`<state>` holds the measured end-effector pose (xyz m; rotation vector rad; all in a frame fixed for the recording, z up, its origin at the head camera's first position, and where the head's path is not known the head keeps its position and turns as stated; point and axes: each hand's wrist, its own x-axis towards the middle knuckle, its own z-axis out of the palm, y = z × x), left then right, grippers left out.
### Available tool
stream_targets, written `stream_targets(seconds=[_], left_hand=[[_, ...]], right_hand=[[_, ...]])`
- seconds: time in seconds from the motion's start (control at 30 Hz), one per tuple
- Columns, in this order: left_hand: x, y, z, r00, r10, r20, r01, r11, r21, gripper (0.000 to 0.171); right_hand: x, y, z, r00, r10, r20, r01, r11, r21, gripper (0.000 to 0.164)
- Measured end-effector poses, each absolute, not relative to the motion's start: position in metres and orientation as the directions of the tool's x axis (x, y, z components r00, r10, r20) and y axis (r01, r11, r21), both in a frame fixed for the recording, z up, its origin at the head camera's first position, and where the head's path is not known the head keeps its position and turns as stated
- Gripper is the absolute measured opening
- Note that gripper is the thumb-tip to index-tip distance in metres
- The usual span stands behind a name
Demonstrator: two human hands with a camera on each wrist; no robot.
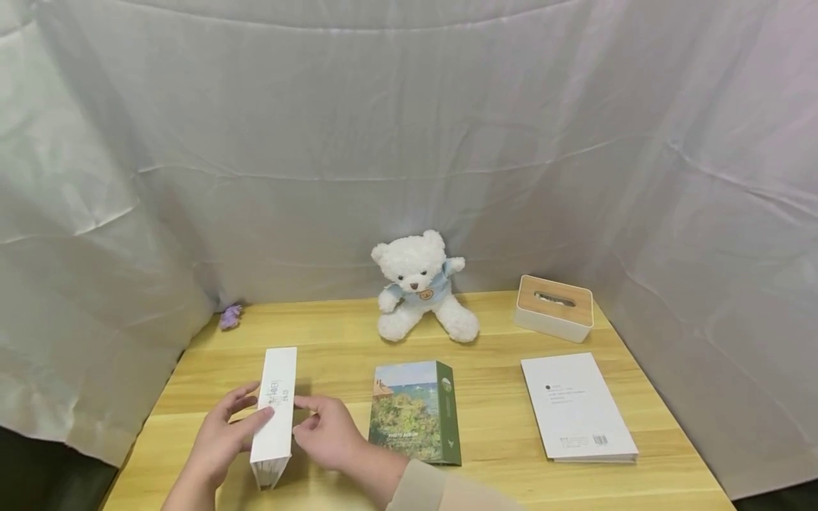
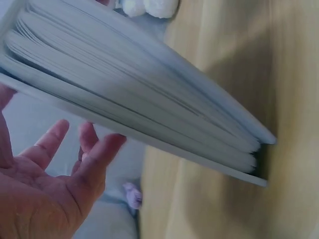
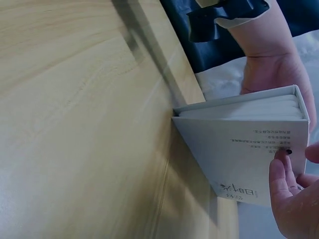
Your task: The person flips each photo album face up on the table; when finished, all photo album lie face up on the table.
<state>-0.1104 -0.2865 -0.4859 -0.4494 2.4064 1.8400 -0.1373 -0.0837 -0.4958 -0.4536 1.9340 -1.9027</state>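
A thick white album (image 1: pixel 273 415) stands on the table with its spine, marked with dark characters, facing up. My left hand (image 1: pixel 220 433) holds it from the left, thumb on the spine and fingers along the cover. In the left wrist view, the fingers (image 2: pixel 107 147) touch the cover, and the album's pages (image 2: pixel 129 89) show between two stiff boards. On the opposite side my right hand (image 1: pixel 332 433) touches the other cover. Its fingers (image 3: pixel 280 184) lie against the printed face in the right wrist view.
A photo album (image 1: pixel 405 419) with a landscape cover lies right of my hands, and another white album (image 1: pixel 578 408) farther right. Behind sit a white teddy bear (image 1: pixel 422 287) and a tissue box (image 1: pixel 554 309). A small purple thing (image 1: pixel 231 316) lies back left; grey curtains (image 1: pixel 358 142) enclose the table.
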Motion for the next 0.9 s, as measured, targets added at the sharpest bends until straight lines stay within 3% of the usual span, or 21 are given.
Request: stream_targets(seconds=[0.27,0.4,0.67,0.9], left_hand=[[-0.108,-0.274,-0.466,-0.977,-0.186,-0.105,-0.184,0.481,0.857,0.058],[-0.108,-0.267,-0.462,-0.968,-0.237,-0.083,-0.208,0.572,0.793,0.055],[-0.111,-0.266,-0.459,-0.963,-0.258,-0.08,-0.232,0.64,0.733,0.081],[-0.115,-0.269,-0.454,-0.97,-0.229,-0.077,-0.216,0.683,0.698,0.089]], right_hand=[[-0.138,-0.083,-0.501,-0.884,-0.468,-0.013,-0.001,0.029,-1.0,0.04],[-0.138,-0.084,-0.501,-0.881,-0.474,-0.008,-0.019,0.054,-0.998,0.034],[-0.135,-0.089,-0.501,-0.884,-0.468,-0.018,-0.01,0.058,-0.998,0.031],[-0.135,-0.091,-0.504,-0.893,-0.449,0.028,-0.068,0.073,-0.995,0.021]])
